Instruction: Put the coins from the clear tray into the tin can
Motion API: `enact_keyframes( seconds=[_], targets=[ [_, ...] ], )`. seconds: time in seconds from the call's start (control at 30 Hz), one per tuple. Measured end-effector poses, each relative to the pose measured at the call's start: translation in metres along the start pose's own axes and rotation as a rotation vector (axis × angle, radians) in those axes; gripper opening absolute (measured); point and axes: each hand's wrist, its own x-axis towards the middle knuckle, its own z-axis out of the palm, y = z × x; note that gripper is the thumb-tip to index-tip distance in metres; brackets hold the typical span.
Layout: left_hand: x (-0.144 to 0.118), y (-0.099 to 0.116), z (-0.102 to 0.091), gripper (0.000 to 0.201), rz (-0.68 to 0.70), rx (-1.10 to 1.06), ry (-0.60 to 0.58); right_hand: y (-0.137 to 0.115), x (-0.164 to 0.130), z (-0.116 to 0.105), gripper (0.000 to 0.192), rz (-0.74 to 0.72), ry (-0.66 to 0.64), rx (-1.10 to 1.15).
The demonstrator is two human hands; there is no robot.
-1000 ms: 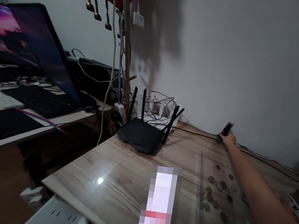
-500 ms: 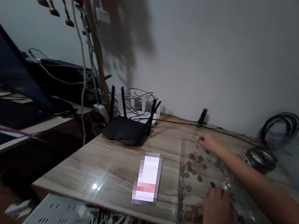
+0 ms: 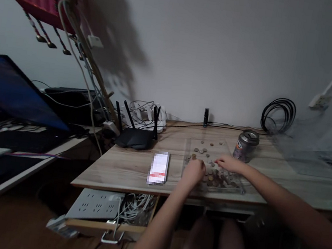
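Note:
Several coins (image 3: 208,173) lie spread on a clear sheet (image 3: 192,144) on the wooden desk (image 3: 122,166). My left hand (image 3: 194,171) rests on the coins at the sheet's left side, fingers curled, and whether it holds one is too small to tell. A little to the right my right hand (image 3: 228,163) lies on the coins, fingers bent, just in front of a metal can (image 3: 245,145). A phone (image 3: 158,168) lies left of the sheet.
A black router (image 3: 136,134) with upright antennas stands at the desk's back left among white cables. A small black stick (image 3: 206,116) stands by the wall. A coiled black cable (image 3: 277,114) sits back right. A laptop (image 3: 11,93) stands on the left table. A power strip (image 3: 96,205) lies under the desk.
My right hand has pulled back from the black stick by the wall onto the coins. My left hand came forward onto them. The view has drawn back and swung right.

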Motion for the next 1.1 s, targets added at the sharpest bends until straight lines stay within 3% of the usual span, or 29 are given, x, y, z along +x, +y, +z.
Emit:
enact_keyframes(
  seconds=[0.07, 0.2, 0.33, 0.4, 0.53, 0.63, 0.77, 0.87, 0.97, 1.03, 1.1],
  targets=[
    [0.018, -0.011, -0.002, 0.019, 0.062, -0.01, 0.064, -0.003, -0.011, -0.001, 0.035, 0.068, 0.0, -0.04],
    [0.04, -0.016, 0.009, 0.038, 0.078, 0.116, -0.02, -0.021, -0.023, 0.012, 0.041, 0.113, -0.102, -0.08],
    [0.033, -0.004, 0.015, 0.056, 0.135, 0.249, -0.252, -0.037, -0.023, 0.019, 0.061, 0.005, -0.133, -0.013],
    [0.025, 0.001, 0.013, 0.053, 0.189, 0.299, -0.372, -0.04, -0.022, 0.018, 0.05, -0.02, -0.19, 0.017],
    [0.012, 0.001, 0.008, 0.04, 0.18, 0.288, -0.442, -0.04, -0.023, 0.018, 0.025, 0.026, -0.221, 0.01],
    [0.008, -0.001, 0.008, 0.035, 0.155, 0.248, -0.519, -0.039, -0.023, 0.023, 0.023, 0.048, -0.164, 0.013],
    [0.007, -0.002, 0.009, 0.028, 0.146, 0.197, -0.524, -0.034, -0.02, 0.029, 0.016, 0.058, -0.164, 0.037],
    [0.006, -0.001, 0.007, 0.014, 0.045, 0.077, -0.533, -0.03, -0.016, 0.026, 0.015, 0.059, -0.193, 0.134],
    [0.003, -0.001, 0.007, 0.009, -0.052, -0.07, -0.509, -0.033, -0.011, 0.015, 0.013, 0.09, -0.052, 0.261],
    [0.001, -0.002, 0.008, 0.021, -0.194, -0.434, -0.479, -0.039, -0.006, 0.006, 0.013, 0.086, 0.052, 0.361],
    [-0.001, -0.005, 0.007, 0.033, -0.393, -0.988, -0.437, -0.045, -0.002, -0.001, 0.019, 0.065, 0.123, 0.453]
  ],
)
